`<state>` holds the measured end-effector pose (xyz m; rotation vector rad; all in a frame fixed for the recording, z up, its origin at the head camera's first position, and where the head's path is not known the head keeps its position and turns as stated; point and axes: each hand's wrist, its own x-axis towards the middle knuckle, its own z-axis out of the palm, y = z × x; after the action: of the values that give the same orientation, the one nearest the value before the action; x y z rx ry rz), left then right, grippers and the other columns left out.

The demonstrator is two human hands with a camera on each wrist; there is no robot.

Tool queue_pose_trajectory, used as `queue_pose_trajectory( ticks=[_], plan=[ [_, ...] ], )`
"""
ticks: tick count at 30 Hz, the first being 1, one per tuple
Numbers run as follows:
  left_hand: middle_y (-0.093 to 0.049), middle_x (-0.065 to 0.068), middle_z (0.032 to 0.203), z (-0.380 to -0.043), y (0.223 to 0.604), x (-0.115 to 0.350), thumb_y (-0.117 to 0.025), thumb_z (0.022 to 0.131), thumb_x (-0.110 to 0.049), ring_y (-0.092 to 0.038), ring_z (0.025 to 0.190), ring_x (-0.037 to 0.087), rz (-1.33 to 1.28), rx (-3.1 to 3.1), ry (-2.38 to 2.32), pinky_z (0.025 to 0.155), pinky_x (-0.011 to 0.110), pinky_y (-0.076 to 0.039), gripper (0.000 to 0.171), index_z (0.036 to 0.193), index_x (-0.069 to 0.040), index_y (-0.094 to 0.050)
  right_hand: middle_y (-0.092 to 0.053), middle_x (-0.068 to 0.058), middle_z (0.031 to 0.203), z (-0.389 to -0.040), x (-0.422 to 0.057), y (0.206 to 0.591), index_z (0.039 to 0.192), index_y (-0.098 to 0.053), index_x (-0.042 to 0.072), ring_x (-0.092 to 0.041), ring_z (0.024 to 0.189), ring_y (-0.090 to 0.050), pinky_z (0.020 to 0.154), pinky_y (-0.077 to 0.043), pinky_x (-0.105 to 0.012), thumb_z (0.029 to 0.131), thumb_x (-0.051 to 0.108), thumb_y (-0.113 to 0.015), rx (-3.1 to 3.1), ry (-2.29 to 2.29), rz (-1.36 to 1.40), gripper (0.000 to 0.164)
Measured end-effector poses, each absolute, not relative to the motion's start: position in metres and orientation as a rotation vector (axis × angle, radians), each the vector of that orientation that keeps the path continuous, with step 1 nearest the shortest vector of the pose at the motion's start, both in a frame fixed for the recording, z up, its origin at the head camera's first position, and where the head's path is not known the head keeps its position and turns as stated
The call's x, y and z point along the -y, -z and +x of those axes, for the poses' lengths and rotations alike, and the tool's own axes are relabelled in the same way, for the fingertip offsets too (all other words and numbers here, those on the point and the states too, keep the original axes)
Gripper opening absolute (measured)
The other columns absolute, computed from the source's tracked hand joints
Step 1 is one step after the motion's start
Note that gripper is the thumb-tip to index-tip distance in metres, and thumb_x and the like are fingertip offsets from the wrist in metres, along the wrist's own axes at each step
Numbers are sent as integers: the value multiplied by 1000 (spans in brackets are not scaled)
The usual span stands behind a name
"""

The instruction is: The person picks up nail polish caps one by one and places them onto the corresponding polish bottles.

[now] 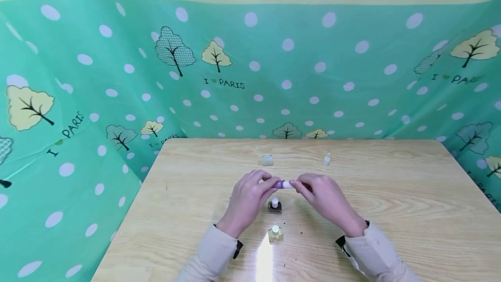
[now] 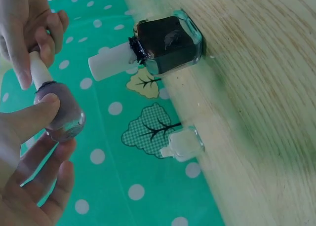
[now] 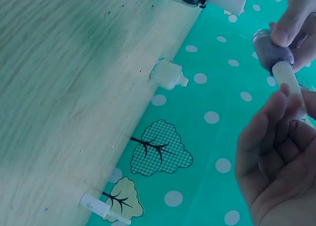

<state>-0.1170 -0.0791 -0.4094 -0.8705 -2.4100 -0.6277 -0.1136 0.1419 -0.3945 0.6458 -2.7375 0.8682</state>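
A purple nail polish bottle (image 1: pixel 278 184) with a white cap (image 1: pixel 288 184) is held sideways above the table. My left hand (image 1: pixel 247 199) pinches the glass body between thumb and fingers, as the left wrist view shows on the bottle (image 2: pixel 66 115). From the other side, my right hand (image 1: pixel 324 197) grips the white cap (image 3: pixel 286 78), which sits on the bottle's neck. Just below the hands stands a dark nail polish bottle (image 1: pixel 275 207) with a white cap. Nearer to me is a pale yellow capped bottle (image 1: pixel 275 236).
Farther back on the wooden table (image 1: pixel 391 195) stands an uncapped clear bottle (image 1: pixel 267 160). To its right a white brush cap (image 1: pixel 326 159) stands with its brush upward. Small dark specks lie near the yellow bottle. A green dotted cloth (image 1: pixel 289 77) hangs behind the table.
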Motion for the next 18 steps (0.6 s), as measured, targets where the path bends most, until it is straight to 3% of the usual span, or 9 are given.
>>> queue_pose_trajectory(
  ticks=[4,10,18],
  plan=[
    [-70,-5,100,-116,411,78,-77,85,-20,-64,90,11,-867,2379,628,78,25,-54,21,107,-17,-77,-38,14,54,-113,-142,393,64,-53,23,0,47,-30,45,-31,-19,102,33,-55,2799,-923,603,39],
    [-70,-4,102,-117,411,78,-77,85,-21,-64,92,11,-871,2386,640,82,26,-55,22,107,-17,-76,-42,13,54,-114,-142,392,66,-58,23,-2,46,-33,44,-34,-21,103,37,-53,2833,-1004,556,40],
    [-68,-6,102,-118,411,80,-75,88,-24,-62,88,9,-840,2486,653,77,25,-55,23,109,-17,-75,-55,13,70,-116,-144,395,95,-69,18,2,57,-47,50,-43,-19,95,31,-67,2715,-997,657,12]
  ],
)
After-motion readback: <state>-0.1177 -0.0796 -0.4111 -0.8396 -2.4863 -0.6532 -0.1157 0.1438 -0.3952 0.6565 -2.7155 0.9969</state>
